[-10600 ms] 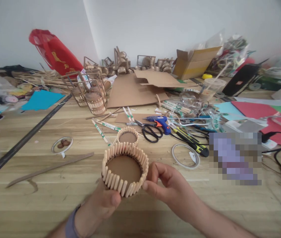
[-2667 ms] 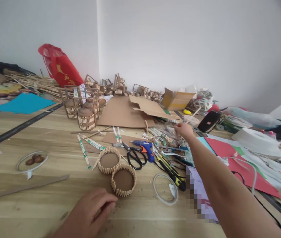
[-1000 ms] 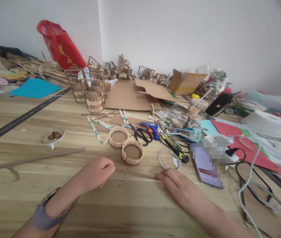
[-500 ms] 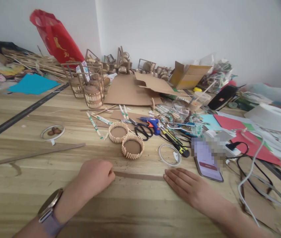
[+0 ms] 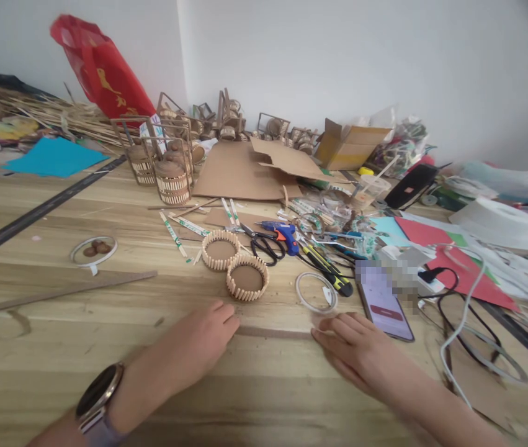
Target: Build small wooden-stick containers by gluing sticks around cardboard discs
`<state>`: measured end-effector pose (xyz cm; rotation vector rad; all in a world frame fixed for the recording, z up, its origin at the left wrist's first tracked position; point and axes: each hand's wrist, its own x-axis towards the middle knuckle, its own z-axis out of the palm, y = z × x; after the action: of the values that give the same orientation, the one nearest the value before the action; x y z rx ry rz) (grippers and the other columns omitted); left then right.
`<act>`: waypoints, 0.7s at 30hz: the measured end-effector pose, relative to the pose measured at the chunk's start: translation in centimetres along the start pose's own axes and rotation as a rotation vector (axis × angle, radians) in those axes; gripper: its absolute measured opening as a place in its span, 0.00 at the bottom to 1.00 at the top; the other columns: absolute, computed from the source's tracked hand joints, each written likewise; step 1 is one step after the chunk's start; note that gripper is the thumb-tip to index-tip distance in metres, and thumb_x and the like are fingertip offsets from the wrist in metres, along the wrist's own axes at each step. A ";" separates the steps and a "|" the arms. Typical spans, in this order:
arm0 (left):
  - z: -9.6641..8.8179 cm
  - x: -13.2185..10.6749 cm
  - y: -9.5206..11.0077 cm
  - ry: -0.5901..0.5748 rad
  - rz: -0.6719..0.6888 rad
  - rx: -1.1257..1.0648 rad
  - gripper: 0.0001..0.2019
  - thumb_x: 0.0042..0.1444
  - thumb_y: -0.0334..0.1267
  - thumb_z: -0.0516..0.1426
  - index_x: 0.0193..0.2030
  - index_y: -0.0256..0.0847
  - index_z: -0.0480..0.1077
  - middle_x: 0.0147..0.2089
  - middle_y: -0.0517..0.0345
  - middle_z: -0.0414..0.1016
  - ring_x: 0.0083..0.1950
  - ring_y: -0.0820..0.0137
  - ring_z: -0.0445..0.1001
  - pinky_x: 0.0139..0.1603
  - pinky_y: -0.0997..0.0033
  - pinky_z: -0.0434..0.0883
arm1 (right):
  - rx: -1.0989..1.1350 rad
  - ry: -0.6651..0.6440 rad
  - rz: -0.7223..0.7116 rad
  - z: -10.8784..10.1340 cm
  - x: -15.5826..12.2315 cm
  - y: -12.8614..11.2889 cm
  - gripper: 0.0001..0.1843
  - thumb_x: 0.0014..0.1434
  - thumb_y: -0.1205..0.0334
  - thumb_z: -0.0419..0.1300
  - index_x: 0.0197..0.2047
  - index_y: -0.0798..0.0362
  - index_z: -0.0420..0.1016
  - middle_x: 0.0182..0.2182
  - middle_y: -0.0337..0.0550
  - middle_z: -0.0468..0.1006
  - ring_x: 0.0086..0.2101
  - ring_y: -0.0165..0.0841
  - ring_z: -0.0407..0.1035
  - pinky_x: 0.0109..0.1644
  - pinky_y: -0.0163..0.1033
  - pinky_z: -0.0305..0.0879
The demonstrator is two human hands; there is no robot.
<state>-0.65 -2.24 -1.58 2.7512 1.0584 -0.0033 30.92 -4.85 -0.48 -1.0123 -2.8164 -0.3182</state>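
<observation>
A narrow brown cardboard strip (image 5: pixel 275 333) lies across the table between my two hands. My left hand (image 5: pixel 208 335), a watch on its wrist, is closed at the strip's left end, the fingertips curled over and partly hidden. At the other end my right hand (image 5: pixel 354 347) has its fingers bent together, thumb side against the strip. Just beyond stand two round cardboard trays ringed with short wooden sticks, a nearer one (image 5: pixel 247 279) and a farther one (image 5: pixel 221 250), touching each other. A white tape ring (image 5: pixel 316 293) lies above my right hand.
Behind the trays lie scissors (image 5: pixel 268 248), a blue glue gun (image 5: pixel 282 233) and a yellow-black cutter (image 5: pixel 329 270). A phone (image 5: pixel 387 304) and cables sit at right. Longer cardboard strip (image 5: pixel 63 293) and another tape ring (image 5: pixel 93 251) lie left. Basket-like models (image 5: pixel 173 183) stand behind.
My left hand has slid right along the strip, shortening the visible stretch. My right hand has gone from lying flat to bent fingers at the strip's end. The view shifted slightly.
</observation>
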 end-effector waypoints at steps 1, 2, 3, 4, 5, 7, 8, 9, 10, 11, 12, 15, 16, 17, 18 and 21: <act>0.1 0.1 0.0 0.015 0.007 0.004 0.13 0.58 0.20 0.50 0.41 0.37 0.71 0.43 0.51 0.74 0.44 0.59 0.71 0.45 0.60 0.70 | 0.035 -0.001 0.018 -0.2 0.5 0.1 0.15 0.68 0.68 0.48 0.45 0.54 0.77 0.34 0.47 0.79 0.34 0.36 0.73 0.38 0.41 0.69; 0.2 0.1 0.0 0.035 0.011 0.006 0.13 0.58 0.20 0.50 0.41 0.38 0.71 0.42 0.51 0.74 0.43 0.59 0.71 0.44 0.61 0.69 | 0.057 0.014 0.033 -0.3 1.0 0.2 0.16 0.69 0.67 0.48 0.45 0.54 0.77 0.34 0.47 0.79 0.34 0.35 0.73 0.38 0.41 0.68; 0.3 0.2 0.0 0.054 0.011 0.005 0.13 0.59 0.20 0.50 0.41 0.39 0.71 0.41 0.52 0.74 0.43 0.59 0.71 0.42 0.62 0.69 | 0.065 0.039 0.045 -0.4 1.6 0.5 0.16 0.69 0.67 0.48 0.46 0.54 0.77 0.34 0.47 0.79 0.34 0.36 0.73 0.38 0.41 0.67; 0.3 0.2 0.1 0.068 0.007 0.005 0.14 0.59 0.20 0.50 0.41 0.40 0.72 0.41 0.53 0.73 0.42 0.60 0.71 0.41 0.63 0.69 | 0.064 0.067 0.059 -0.4 2.3 0.7 0.16 0.69 0.66 0.48 0.46 0.54 0.77 0.35 0.48 0.79 0.34 0.36 0.73 0.39 0.41 0.67; 0.4 0.2 0.1 0.074 0.004 0.003 0.13 0.60 0.20 0.50 0.41 0.40 0.72 0.41 0.53 0.73 0.41 0.61 0.71 0.40 0.63 0.68 | 0.061 0.087 0.073 -0.4 3.0 1.1 0.16 0.69 0.65 0.48 0.46 0.55 0.77 0.35 0.48 0.79 0.34 0.36 0.73 0.38 0.41 0.66; 0.3 0.2 0.1 0.066 -0.004 -0.006 0.12 0.60 0.21 0.52 0.40 0.41 0.72 0.40 0.54 0.72 0.40 0.61 0.71 0.38 0.64 0.68 | 0.064 0.075 0.121 -0.3 4.7 2.0 0.14 0.68 0.65 0.50 0.45 0.55 0.78 0.35 0.48 0.80 0.35 0.37 0.74 0.39 0.40 0.65; 0.3 0.3 0.1 0.057 -0.007 -0.013 0.11 0.61 0.22 0.53 0.39 0.41 0.72 0.40 0.54 0.72 0.40 0.62 0.71 0.38 0.65 0.68 | 0.072 0.039 0.158 -0.4 5.6 2.5 0.14 0.68 0.65 0.51 0.45 0.54 0.79 0.35 0.48 0.80 0.35 0.37 0.74 0.39 0.40 0.65; 0.2 0.3 0.1 0.050 -0.012 -0.018 0.10 0.61 0.23 0.54 0.39 0.41 0.72 0.39 0.55 0.72 0.40 0.62 0.71 0.38 0.65 0.68 | 0.082 -0.016 0.219 -0.5 6.5 3.0 0.13 0.67 0.65 0.52 0.44 0.54 0.79 0.35 0.48 0.81 0.35 0.37 0.74 0.40 0.40 0.65; 0.1 0.3 0.1 0.045 -0.016 -0.020 0.09 0.61 0.24 0.54 0.39 0.41 0.72 0.39 0.55 0.72 0.40 0.62 0.71 0.37 0.65 0.68 | 0.092 -0.081 0.301 -0.7 7.3 3.6 0.12 0.66 0.66 0.54 0.44 0.54 0.80 0.35 0.48 0.82 0.37 0.37 0.75 0.41 0.40 0.65; 0.0 0.4 0.1 0.041 -0.021 -0.019 0.08 0.62 0.25 0.55 0.39 0.41 0.73 0.39 0.55 0.72 0.40 0.62 0.72 0.37 0.65 0.68 | 0.091 -0.113 0.353 -0.9 7.9 4.0 0.12 0.65 0.67 0.54 0.43 0.54 0.80 0.36 0.49 0.82 0.37 0.38 0.75 0.40 0.39 0.65; 0.0 0.4 0.1 0.039 -0.026 -0.018 0.08 0.62 0.26 0.55 0.39 0.42 0.73 0.39 0.55 0.72 0.40 0.62 0.72 0.37 0.65 0.68 | 0.090 -0.141 0.400 -1.1 8.3 4.4 0.12 0.65 0.67 0.54 0.40 0.54 0.80 0.35 0.49 0.82 0.37 0.38 0.75 0.39 0.39 0.64; -0.2 0.5 0.1 0.033 -0.034 -0.018 0.07 0.63 0.27 0.55 0.39 0.41 0.73 0.39 0.54 0.72 0.40 0.61 0.72 0.37 0.64 0.69 | 0.097 -0.231 0.491 -1.5 8.6 4.6 0.11 0.60 0.69 0.58 0.29 0.53 0.79 0.26 0.45 0.81 0.28 0.37 0.74 0.28 0.36 0.58; -0.2 0.4 0.1 0.030 -0.032 -0.020 0.07 0.63 0.27 0.55 0.40 0.41 0.73 0.40 0.54 0.73 0.41 0.61 0.72 0.38 0.64 0.69 | 0.108 -0.269 0.510 -1.4 8.4 4.5 0.10 0.57 0.69 0.61 0.25 0.52 0.77 0.23 0.42 0.80 0.24 0.36 0.73 0.25 0.35 0.55; -0.2 0.4 0.1 0.027 -0.029 -0.023 0.07 0.62 0.27 0.55 0.40 0.41 0.73 0.40 0.54 0.73 0.42 0.61 0.72 0.38 0.63 0.69 | 0.122 -0.303 0.523 -1.4 8.1 4.2 0.09 0.54 0.69 0.63 0.23 0.52 0.76 0.21 0.40 0.78 0.22 0.34 0.71 0.24 0.34 0.52; -0.1 0.4 0.2 0.023 -0.028 -0.024 0.07 0.62 0.26 0.55 0.40 0.41 0.73 0.40 0.53 0.73 0.42 0.60 0.72 0.39 0.63 0.70 | 0.139 -0.327 0.529 -1.2 7.8 3.8 0.08 0.51 0.70 0.64 0.23 0.51 0.75 0.20 0.39 0.78 0.21 0.33 0.70 0.23 0.33 0.50; 0.0 0.3 0.4 0.026 -0.011 -0.028 0.08 0.61 0.24 0.55 0.39 0.40 0.72 0.40 0.53 0.73 0.42 0.60 0.72 0.40 0.63 0.70 | 0.201 -0.352 0.530 -0.8 7.0 3.0 0.09 0.48 0.74 0.64 0.23 0.51 0.72 0.22 0.37 0.78 0.23 0.32 0.71 0.25 0.33 0.52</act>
<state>-0.17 -2.33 -1.53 2.7272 1.0719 0.0460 27.58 1.52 2.09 -1.8413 -2.6310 0.2177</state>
